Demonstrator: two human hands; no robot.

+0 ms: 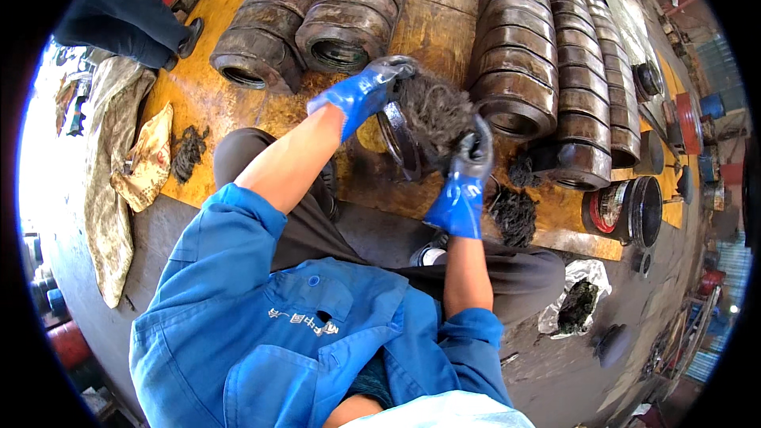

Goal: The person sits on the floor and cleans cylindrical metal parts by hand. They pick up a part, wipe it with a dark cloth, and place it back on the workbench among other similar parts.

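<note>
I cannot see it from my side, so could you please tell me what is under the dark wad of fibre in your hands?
Under the wad of fibre a dark metal ring shows, its rim visible at the left. The wad covers the ring's centre.

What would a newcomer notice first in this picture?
At the centre, the left hand and right hand, both in blue gloves, grip a dark wad of fibre against a metal ring. Behind them, rows of heavy ribbed metal housings lie on a yellow platform.

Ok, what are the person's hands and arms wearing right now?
Both hands, left and right, wear blue coated work gloves with dark, grimy fingertips. The blue work jacket has its sleeves pushed up above the elbows, leaving the forearms bare.
</note>
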